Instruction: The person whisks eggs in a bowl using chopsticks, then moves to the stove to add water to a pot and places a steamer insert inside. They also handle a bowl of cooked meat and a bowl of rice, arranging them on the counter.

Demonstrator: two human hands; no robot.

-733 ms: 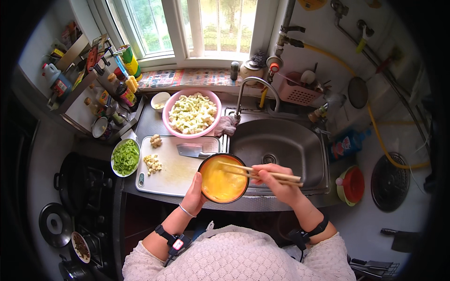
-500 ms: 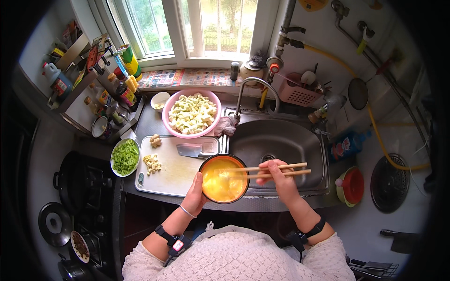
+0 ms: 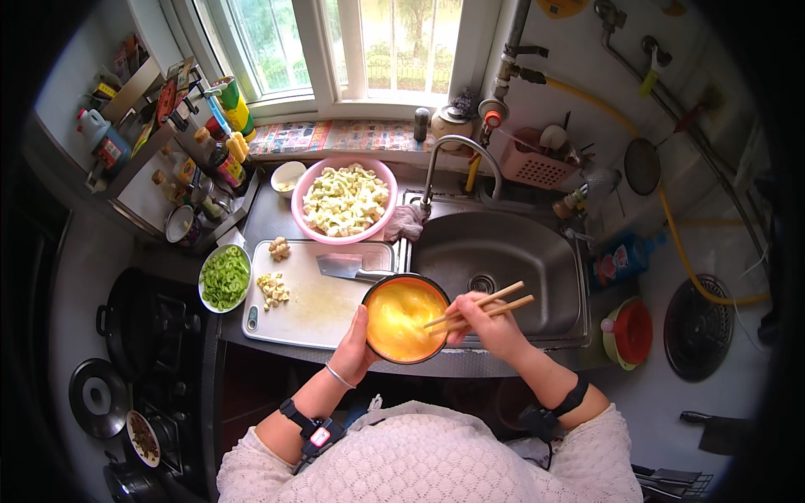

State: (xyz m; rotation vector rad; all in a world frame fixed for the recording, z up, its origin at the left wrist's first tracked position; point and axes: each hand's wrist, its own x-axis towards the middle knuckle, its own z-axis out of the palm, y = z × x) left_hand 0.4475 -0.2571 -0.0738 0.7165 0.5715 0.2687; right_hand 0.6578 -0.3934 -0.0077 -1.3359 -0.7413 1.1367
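My left hand (image 3: 352, 348) is closed on the left rim and side of a dark-edged bowl (image 3: 369, 295), its inside orange. Yellow beaten egg (image 3: 402, 323) swirls in the bowl. A pair of wooden chopsticks (image 3: 495, 305) is pinched in my right hand (image 3: 486, 325), their tips dipped in the egg near the bowl's right side. Just beyond the bowl, a cleaver (image 3: 340, 266) lies on the white cutting board (image 3: 319, 314). Chopped garlic (image 3: 273, 290) and a piece of ginger (image 3: 278, 248) sit on the board's left part.
A pink basin (image 3: 392, 210) of pale cut vegetable and a small white bowl (image 3: 288, 178) stand behind the board. Left of it is a bowl of sliced greens (image 3: 225, 279), then the stove (image 3: 172, 369). The sink (image 3: 503, 260) with its curved faucet (image 3: 453, 138) lies to the right.
The chopsticks have shifted from reaching across the bowl to its right side and tilted more steeply. My right hand has moved slightly left, and the bowl slightly right.
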